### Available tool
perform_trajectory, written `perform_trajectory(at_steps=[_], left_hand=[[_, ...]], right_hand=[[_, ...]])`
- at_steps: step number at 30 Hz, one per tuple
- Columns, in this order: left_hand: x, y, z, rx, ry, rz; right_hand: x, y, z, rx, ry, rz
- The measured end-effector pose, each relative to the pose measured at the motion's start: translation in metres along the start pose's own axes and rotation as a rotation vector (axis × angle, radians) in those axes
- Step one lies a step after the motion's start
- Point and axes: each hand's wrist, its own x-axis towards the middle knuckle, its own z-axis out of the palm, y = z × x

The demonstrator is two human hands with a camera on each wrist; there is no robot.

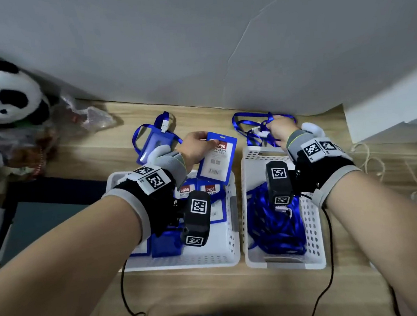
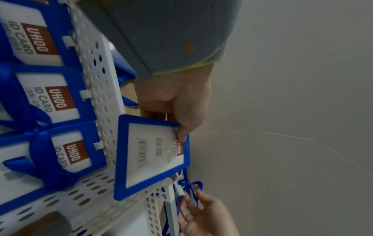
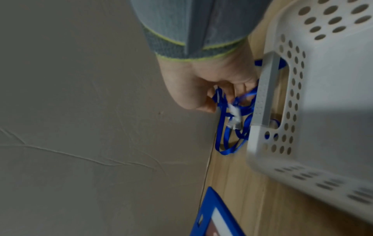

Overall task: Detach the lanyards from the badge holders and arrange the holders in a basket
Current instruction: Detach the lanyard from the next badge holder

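My left hand [image 1: 199,143] pinches the top of a blue badge holder [image 1: 216,157] with a white ID card, holding it above the far edge of the left white basket [image 1: 232,232]. In the left wrist view the thumb [image 2: 182,132] presses the holder [image 2: 151,158] near its slot. Several blue holders [image 1: 211,191] lie in that basket. My right hand [image 1: 278,128] grips a bunched blue lanyard [image 1: 249,123] with a white clip [image 3: 234,115], behind the right white basket [image 1: 314,236]. That basket holds a heap of blue lanyards [image 1: 271,225].
Another blue holder with its lanyard attached [image 1: 152,142] lies on the wooden desk [image 1: 236,291] behind the left basket. A plush panda [image 1: 5,93] and plastic bags sit at far left. The grey wall [image 1: 194,47] stands close behind. White cords [image 1: 375,163] lie at right.
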Motion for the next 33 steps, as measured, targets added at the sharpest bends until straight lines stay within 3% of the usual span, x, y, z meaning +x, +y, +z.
perform_trajectory(at_steps=[8, 11, 16, 23, 26, 33], left_hand=[[-0.014, -0.001, 0.01, 0.031, -0.051, -0.022], [-0.025, -0.005, 0.013, 0.059, -0.074, -0.029], [-0.041, -0.015, 0.019, 0.089, -0.101, -0.031], [-0.062, -0.033, 0.032, 0.14, -0.1, -0.019], [-0.071, -0.038, 0.04, 0.159, -0.099, -0.028], [-0.085, -0.043, 0.053, 0.227, -0.125, -0.012]], right_hand=[[-0.037, 0.01, -0.015, 0.292, 0.019, -0.077], [-0.068, 0.02, -0.025, 0.306, -0.09, -0.113], [-0.095, 0.061, -0.033, -0.019, -0.33, 0.047], [-0.104, 0.116, -0.021, -0.22, -0.232, 0.207], [-0.105, 0.128, -0.015, -0.376, -0.213, 0.219], [-0.117, 0.136, -0.017, -0.681, -0.194, 0.052]])
